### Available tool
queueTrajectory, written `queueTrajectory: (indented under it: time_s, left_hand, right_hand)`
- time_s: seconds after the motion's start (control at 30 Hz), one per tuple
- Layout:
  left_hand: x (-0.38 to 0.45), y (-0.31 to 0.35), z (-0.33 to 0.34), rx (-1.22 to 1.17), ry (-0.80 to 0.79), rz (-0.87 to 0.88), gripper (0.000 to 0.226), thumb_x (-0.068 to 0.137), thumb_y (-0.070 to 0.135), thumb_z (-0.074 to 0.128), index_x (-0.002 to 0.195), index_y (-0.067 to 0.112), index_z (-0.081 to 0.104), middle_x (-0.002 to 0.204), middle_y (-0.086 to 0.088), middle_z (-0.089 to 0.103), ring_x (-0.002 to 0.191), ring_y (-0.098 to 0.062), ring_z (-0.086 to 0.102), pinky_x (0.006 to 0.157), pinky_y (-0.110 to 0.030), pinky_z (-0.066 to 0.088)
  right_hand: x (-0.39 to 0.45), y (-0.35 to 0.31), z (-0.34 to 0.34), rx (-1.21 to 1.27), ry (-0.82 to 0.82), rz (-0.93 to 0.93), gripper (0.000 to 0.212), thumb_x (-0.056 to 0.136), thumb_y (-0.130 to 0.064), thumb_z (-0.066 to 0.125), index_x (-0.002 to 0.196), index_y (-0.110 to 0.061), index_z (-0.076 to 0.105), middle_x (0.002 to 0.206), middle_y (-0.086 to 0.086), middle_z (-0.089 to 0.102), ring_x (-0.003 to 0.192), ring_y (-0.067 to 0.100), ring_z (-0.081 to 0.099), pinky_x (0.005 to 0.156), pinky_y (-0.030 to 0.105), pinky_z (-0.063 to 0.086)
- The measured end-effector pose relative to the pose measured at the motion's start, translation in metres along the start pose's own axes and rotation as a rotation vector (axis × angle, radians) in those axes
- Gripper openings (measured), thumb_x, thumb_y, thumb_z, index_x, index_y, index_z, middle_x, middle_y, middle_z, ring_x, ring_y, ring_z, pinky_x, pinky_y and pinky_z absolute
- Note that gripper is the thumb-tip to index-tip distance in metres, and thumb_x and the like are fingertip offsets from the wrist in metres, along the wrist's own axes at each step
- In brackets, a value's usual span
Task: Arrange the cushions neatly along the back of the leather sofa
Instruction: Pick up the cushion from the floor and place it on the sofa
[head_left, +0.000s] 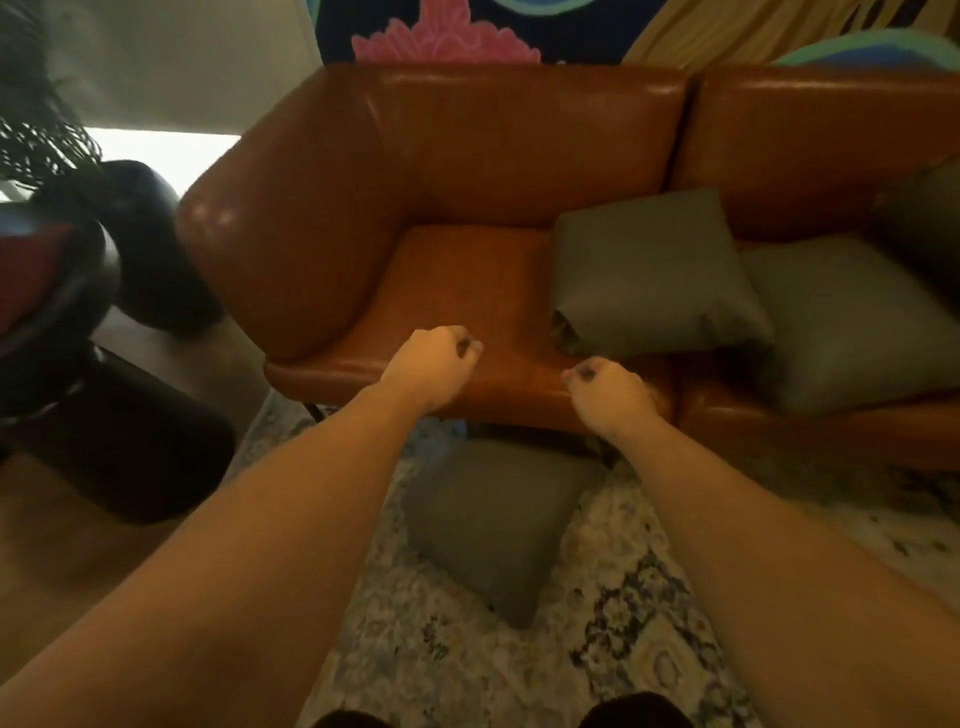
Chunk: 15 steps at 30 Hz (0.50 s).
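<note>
Head-camera view, looking down over two bare outstretched forearms at a tan-brown leather sofa (467, 156) with a rounded arm on its left end. Both hands hover over the front edge of the seat: the left hand (428, 366) and the right hand (605, 392) are each curled into a loose fist, fingers (465, 347) drawn together and closed on nothing. Three square grey-green fabric cushions are on the sofa: one cushion (649, 270) lies tilted on the seat with its top edge against the backrest, a second flat cushion (852, 317) sits just beside it to the right with the first overlapping its edge, and a third cushion (919, 218) is partly cut off at the right edge of the frame, near the backrest. A fourth grey-green cushion (488, 519) lies on the pale patterned rug (597, 597) on the floor, between the forearms and just in front of the sofa. None stands upright along the back, so the arranging looks barely begun. Likely slips from here: the floor cushion is easy to forget or step on, since the person's feet are near it; smooth leather may let a propped cushion slide down flat; pulling the overlapped pair by one corner could drag both off the seat.
</note>
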<state>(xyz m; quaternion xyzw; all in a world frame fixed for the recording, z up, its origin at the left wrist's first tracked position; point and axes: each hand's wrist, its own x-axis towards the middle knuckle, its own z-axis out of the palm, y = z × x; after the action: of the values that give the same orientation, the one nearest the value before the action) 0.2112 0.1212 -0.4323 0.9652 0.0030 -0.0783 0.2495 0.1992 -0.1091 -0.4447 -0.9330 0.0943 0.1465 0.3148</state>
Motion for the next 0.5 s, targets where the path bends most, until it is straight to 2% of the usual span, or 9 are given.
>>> queueTrajectory:
  time_s: [0.1,0.2,0.3,0.37,0.43,0.5]
  left_hand:
    - [0.018,-0.033,0.055,-0.013,0.022,-0.024,0.035,0.107,0.043,0.044,0.112,0.015,0.063,0.106,-0.009,0.071,0.085,-0.031,0.066,0.075,-0.041,0.055]
    - [0.029,-0.071,0.114,-0.027,0.040,-0.032,0.033,0.107,0.039,0.045,0.105,0.012,0.065,0.096,-0.012,0.072,0.083,-0.034,0.067,0.077,-0.046,0.058]
    - [0.039,-0.112,0.173,-0.029,0.029,-0.028,0.032,0.107,0.037,0.045,0.112,0.014,0.067,0.090,-0.009,0.070,0.081,-0.033,0.066,0.067,-0.039,0.052]
    - [0.046,-0.136,0.206,-0.018,0.001,-0.031,0.032,0.107,0.037,0.045,0.118,0.015,0.067,0.078,0.001,0.062,0.069,-0.025,0.061,0.057,-0.032,0.040]
    - [0.057,-0.155,0.231,-0.008,-0.004,-0.034,0.033,0.107,0.037,0.046,0.120,0.015,0.067,0.076,0.004,0.057,0.070,-0.024,0.061,0.057,-0.030,0.037]
    - [0.071,-0.169,0.253,-0.004,-0.009,-0.025,0.034,0.107,0.036,0.047,0.122,0.014,0.067,0.078,0.002,0.057,0.082,-0.031,0.065,0.060,-0.030,0.038]
  right_hand:
    - [0.039,0.035,0.050,0.028,0.011,0.009,0.036,0.104,-0.047,0.049,0.125,-0.020,0.062,0.121,0.008,0.066,0.110,0.030,0.061,0.087,0.036,0.049]
    - [0.072,0.076,0.105,0.074,0.011,0.035,0.034,0.103,-0.048,0.050,0.123,-0.023,0.062,0.113,0.002,0.064,0.107,0.028,0.061,0.080,0.034,0.043]
    - [0.099,0.118,0.163,0.091,0.007,0.094,0.027,0.103,-0.049,0.049,0.115,-0.027,0.060,0.097,-0.002,0.064,0.082,0.021,0.061,0.073,0.037,0.052]
    - [0.115,0.144,0.198,0.073,-0.005,0.126,0.024,0.104,-0.050,0.048,0.109,-0.028,0.057,0.086,-0.005,0.058,0.070,0.015,0.055,0.078,0.039,0.054]
    - [0.130,0.166,0.226,0.059,-0.055,0.146,0.025,0.105,-0.051,0.046,0.107,-0.028,0.054,0.086,-0.006,0.055,0.070,0.013,0.050,0.079,0.038,0.049]
    - [0.141,0.184,0.247,0.066,-0.106,0.174,0.025,0.105,-0.050,0.046,0.110,-0.026,0.051,0.093,-0.004,0.056,0.077,0.015,0.052,0.081,0.035,0.046]
